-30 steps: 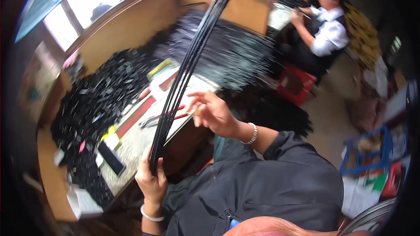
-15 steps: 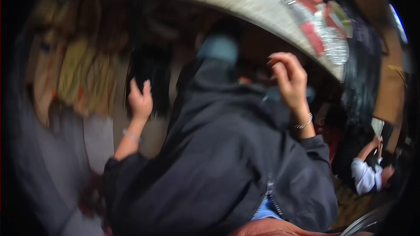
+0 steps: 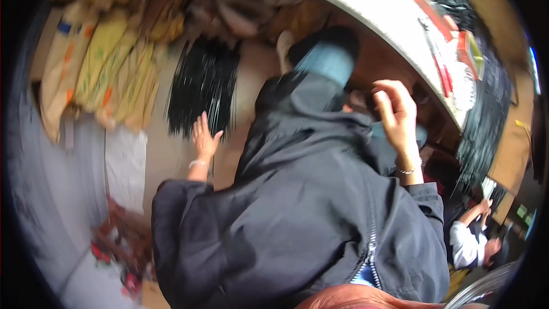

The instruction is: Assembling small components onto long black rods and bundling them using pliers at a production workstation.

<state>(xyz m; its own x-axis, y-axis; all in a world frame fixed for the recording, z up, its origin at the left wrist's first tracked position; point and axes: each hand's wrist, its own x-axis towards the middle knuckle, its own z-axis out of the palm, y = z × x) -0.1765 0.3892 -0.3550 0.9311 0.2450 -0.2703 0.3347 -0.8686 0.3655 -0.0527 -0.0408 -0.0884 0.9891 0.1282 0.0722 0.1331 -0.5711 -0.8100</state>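
My left hand (image 3: pixel 206 139) is open, fingers stretched out and thumb apart. Its fingertips reach over the near end of a wide bundle of thin black strips (image 3: pixel 205 86); whether they touch it I cannot tell. A pale bracelet circles that wrist. In front of my body on the right, my right hand (image 3: pixel 397 111) hovers over my lap, close to the table's curved edge. Its fingers are loosely bent, with a gap to the thumb, and nothing shows in them. A chain bracelet sits on this wrist.
A white-topped table (image 3: pixel 372 8) curves across the far right, bearing a red tool (image 3: pixel 443 77) and small boxes. Black strips (image 3: pixel 486 120) hang at its right end. Yellowish sacks (image 3: pixel 111 71) lie far left. A co-worker in a white sleeve (image 3: pixel 464 246) sits at the right.
My view has swung, so the scene sits differently and looks sharper. My left hand now reaches over the near end of the black strips, fingers stretched. The right hand keeps its loose bend.
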